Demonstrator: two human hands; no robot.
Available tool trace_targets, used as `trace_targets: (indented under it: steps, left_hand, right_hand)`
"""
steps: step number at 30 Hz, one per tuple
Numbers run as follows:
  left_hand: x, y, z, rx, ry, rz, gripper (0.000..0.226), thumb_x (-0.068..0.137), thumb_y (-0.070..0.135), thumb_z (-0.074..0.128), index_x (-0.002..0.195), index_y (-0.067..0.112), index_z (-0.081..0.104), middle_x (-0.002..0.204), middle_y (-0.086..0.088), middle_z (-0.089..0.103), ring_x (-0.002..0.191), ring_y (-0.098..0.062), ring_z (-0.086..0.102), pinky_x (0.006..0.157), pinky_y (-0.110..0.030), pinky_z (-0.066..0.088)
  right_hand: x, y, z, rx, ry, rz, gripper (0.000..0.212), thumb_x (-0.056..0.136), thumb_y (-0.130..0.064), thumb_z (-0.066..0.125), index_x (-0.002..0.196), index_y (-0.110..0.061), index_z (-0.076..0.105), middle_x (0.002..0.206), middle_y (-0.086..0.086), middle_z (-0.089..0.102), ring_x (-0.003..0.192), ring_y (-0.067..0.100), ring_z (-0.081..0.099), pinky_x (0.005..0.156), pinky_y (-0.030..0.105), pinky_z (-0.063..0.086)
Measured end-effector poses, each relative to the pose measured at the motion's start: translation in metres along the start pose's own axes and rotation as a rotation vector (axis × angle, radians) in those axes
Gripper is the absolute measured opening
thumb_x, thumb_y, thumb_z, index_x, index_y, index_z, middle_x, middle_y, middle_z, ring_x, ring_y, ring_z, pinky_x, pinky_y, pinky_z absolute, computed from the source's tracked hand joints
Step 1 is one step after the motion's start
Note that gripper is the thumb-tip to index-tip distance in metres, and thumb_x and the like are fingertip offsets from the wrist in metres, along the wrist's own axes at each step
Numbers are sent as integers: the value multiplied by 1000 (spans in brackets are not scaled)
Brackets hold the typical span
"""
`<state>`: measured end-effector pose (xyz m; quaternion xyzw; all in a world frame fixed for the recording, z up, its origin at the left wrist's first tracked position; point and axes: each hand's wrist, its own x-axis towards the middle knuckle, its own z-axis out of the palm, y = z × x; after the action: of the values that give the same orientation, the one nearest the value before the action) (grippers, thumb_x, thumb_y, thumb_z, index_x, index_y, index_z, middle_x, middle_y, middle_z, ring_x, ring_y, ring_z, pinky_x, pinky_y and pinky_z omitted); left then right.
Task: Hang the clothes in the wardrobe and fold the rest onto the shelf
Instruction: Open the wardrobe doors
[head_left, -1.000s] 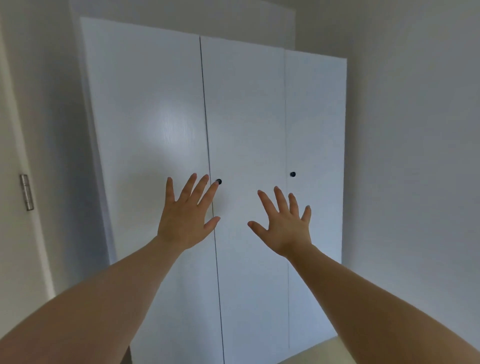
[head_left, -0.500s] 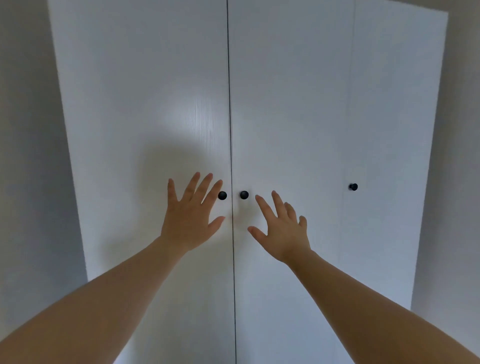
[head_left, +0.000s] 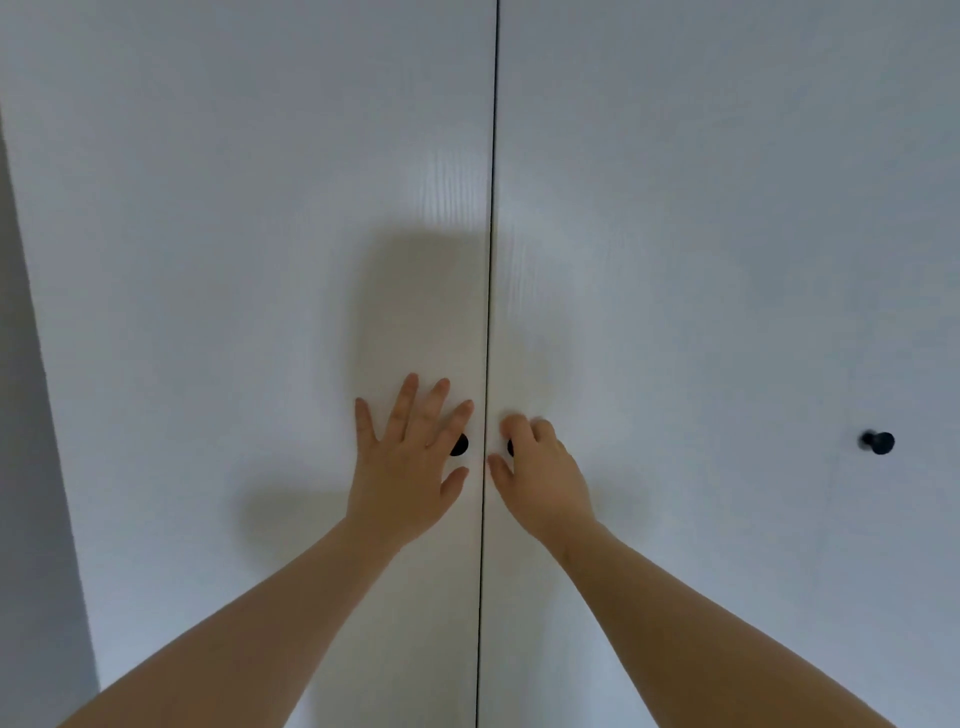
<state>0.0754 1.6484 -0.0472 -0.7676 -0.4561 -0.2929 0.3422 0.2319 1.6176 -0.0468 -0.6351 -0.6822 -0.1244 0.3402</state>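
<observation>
Grip state: left grip (head_left: 410, 462) is open-handed, fingers (head_left: 409, 395) straight and spread, palm toward the left door (head_left: 234, 312) of the wardrobe (head_left: 701, 182). Whether the palm presses the panel or sits just off it, cannot tell. Its index finger crosses the left knob (head_left: 460, 445), a small black one, half covering it. Right grip (head_left: 543, 475) has fingers curled over the middle knob (head_left: 510, 447) with the thumb just under it, pinching it. Only a sliver of that knob shows and the fingertips are blurred.

Wardrobe is straight ahead and fills nearly the whole view. It is white with a faint wood grain, and its doors are closed. A thin dark seam (head_left: 491, 234) runs top to bottom between the left door and the right door (head_left: 675, 338). Both grips sit just beside that seam, one on each side, near each other but apart. A far knob (head_left: 878, 442), also black, sits well to the right at about the same height, untouched. Soft arm shadows fall on the panels around the grips. A grey wall (head_left: 26, 493) strip shows at the left edge. Both forearms are bare.
</observation>
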Motion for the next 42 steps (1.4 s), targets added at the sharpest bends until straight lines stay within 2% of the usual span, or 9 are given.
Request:
trace_targets:
  steps: [7, 12, 18, 22, 27, 31, 34, 38, 42]
  left_hand:
    - [2, -7, 5, 0, -46, 36, 83, 59, 42, 80, 134, 20, 51, 144, -9, 44, 133, -38, 35, 93, -72, 30]
    - [-2, -14, 8, -80, -205, 48, 81, 87, 48, 48, 150, 28, 1, 157, 3, -10, 134, -24, -31, 110, -59, -5]
    - [-37, 2, -12, -546, 27, -54, 52, 80, 14, 65, 131, 11, 51, 139, -5, 48, 138, -24, 33, 112, -52, 15]
    - [-49, 29, -30, -776, -39, -196, 37, 87, 16, 61, 123, 12, 58, 127, -5, 59, 123, -24, 50, 109, -42, 27]
    - [-55, 74, -67, -992, -91, -176, 31, 88, 14, 59, 118, 15, 61, 120, -2, 63, 108, -22, 59, 101, -42, 41]
    - [-63, 120, -100, -1098, -70, -186, 29, 87, 12, 60, 115, 15, 65, 115, 0, 66, 105, -19, 62, 91, -21, 40]
    - [-68, 151, -118, -1140, -138, -177, 27, 88, 17, 60, 114, 18, 65, 111, 2, 67, 101, -15, 61, 85, -20, 40]
    - [-76, 194, -142, -1150, -221, -183, 25, 88, 23, 59, 113, 22, 64, 108, 4, 67, 99, -15, 61, 83, -22, 42]
    - [-79, 227, -161, -1101, -244, -135, 24, 89, 26, 57, 112, 25, 63, 108, 5, 66, 97, -16, 60, 78, -23, 41]
  right_hand:
    - [5, -11, 15, 131, 144, 117, 8, 96, -21, 37, 95, -14, 41, 88, 2, 54, 70, 23, 53, 63, 33, 42]
    - [-7, -16, 5, 206, 113, 200, 9, 93, -21, 41, 86, -18, 36, 78, -4, 47, 63, 19, 47, 55, 30, 37]
    - [-48, -29, -16, 292, 238, 268, 13, 88, -21, 47, 78, -22, 39, 66, -6, 44, 56, 14, 44, 58, 31, 42]
    - [-90, -26, -43, 335, 273, 267, 21, 92, -26, 47, 74, -30, 37, 67, -7, 47, 58, 9, 48, 57, 18, 43]
    - [-136, -14, -91, 337, 285, 276, 23, 97, -28, 41, 74, -32, 38, 71, -11, 48, 64, 8, 50, 60, 9, 41]
    - [-174, 3, -135, 372, 245, 284, 26, 99, -26, 34, 74, -30, 37, 73, -10, 47, 67, 8, 48, 66, 18, 44]
    - [-198, 17, -168, 330, 216, 314, 23, 100, -26, 32, 78, -26, 39, 75, -8, 47, 68, 9, 48, 70, 23, 48]
    - [-242, 51, -212, 169, 185, 354, 14, 100, -24, 31, 89, -23, 39, 77, -14, 45, 68, 6, 48, 65, 10, 40]
    - [-274, 69, -240, 157, 207, 503, 20, 98, -20, 30, 80, -26, 35, 70, -10, 45, 60, 8, 46, 53, 14, 33]
